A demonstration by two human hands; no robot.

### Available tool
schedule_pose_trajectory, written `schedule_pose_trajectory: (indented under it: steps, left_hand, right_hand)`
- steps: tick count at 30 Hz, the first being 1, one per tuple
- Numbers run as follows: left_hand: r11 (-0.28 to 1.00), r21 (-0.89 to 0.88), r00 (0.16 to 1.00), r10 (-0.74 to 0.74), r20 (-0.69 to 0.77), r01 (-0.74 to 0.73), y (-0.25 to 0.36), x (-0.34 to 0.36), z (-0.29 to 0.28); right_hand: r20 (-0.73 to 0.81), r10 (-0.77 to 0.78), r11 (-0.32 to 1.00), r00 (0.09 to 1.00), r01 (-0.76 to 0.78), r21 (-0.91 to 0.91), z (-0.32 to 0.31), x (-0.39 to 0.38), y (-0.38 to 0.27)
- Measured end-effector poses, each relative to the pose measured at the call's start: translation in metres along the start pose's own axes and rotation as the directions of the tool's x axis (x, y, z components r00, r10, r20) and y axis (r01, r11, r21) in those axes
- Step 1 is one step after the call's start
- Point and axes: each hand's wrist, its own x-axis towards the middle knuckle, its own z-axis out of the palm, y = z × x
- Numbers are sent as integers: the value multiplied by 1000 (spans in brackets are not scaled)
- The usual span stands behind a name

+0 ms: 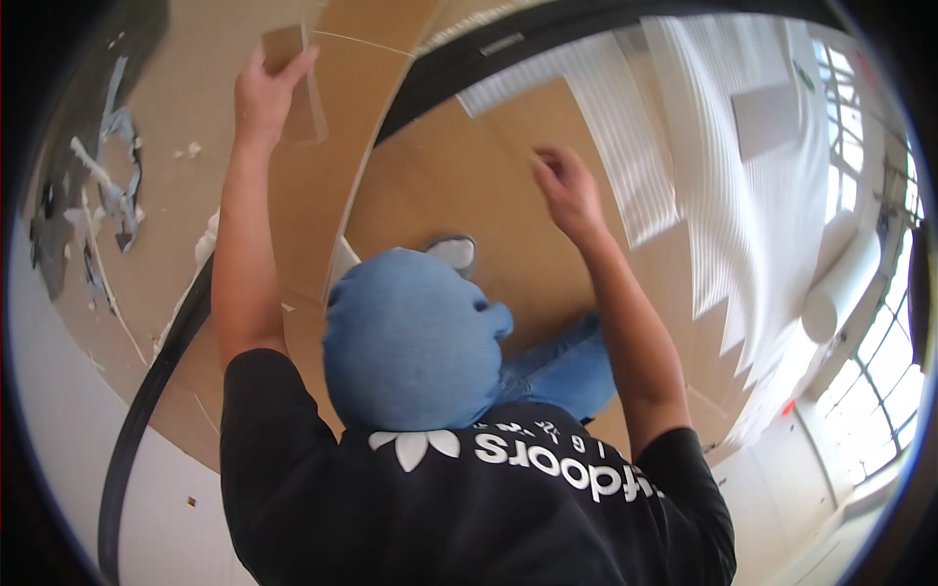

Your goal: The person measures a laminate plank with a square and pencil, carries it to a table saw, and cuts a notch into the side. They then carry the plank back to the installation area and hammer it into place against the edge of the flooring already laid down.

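Note:
My left hand reaches far out over a brown cardboard sheet. Its thumb and fingers pinch a translucent strip that looks like packing tape, with a brownish part above the thumb. The strip hangs down beside the hand, against the cardboard. Out to the right, my right hand is loosely curled above a wide brown board. Its fingertips are slightly blurred, and no object shows in it. Between my arms is my bent knee in blue jeans.
A dark strip curves along the far side. White corrugated sheets are layered at the right, with a white roll beyond. Torn grey and white scraps lie at the left, near a long black edge.

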Motion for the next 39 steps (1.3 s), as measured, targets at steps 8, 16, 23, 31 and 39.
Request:
schedule_pose_trajectory:
  steps: [8, 16, 23, 31, 39]
  left_hand:
    - [407, -782, 871, -76, 486, 472, 2, -52, 214]
    - [770, -479, 895, -270, 356, 423, -36, -84, 211]
    - [804, -282, 818, -381, 431, 523, -69, -90, 249]
    - [744, -400, 822, -349, 450, 535, -53, -64, 269]
    - [709, -486, 842, -303, 446, 512, -59, -63, 277]
  right_hand:
    - [41, 134, 489, 990, -102, 866, 20, -3, -14]
    - [-36, 246, 679, 969, -146, 719, -53, 29, 57]
    - [-160, 182, 917, 970, -109, 385, -87, 133, 82]
    - [-219, 234, 932, 947, -155, 327, -96, 201, 71]
    - [-306, 41, 994, 951, -69, -82, -96, 222, 84]
